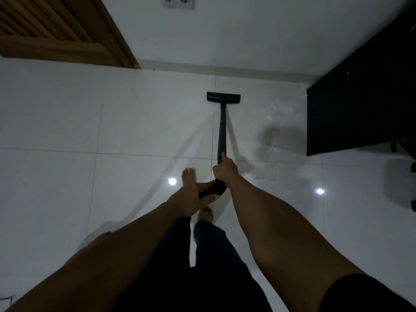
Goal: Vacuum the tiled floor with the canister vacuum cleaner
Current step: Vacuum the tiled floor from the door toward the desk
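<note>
Black cabinet point(360, 97) right; floor point(112, 120) left

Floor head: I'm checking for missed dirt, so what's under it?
The floor head sits flat on a white tile near the wall. Whatever lies beneath is covered; pale smudges show to its right.

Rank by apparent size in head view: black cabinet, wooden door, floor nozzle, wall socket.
1. black cabinet
2. wooden door, similar, both cropped, so unsure
3. floor nozzle
4. wall socket, similar, cropped

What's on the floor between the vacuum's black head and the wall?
Nothing: the head view shows only bare white tile between the vacuum head and the wall.
</note>
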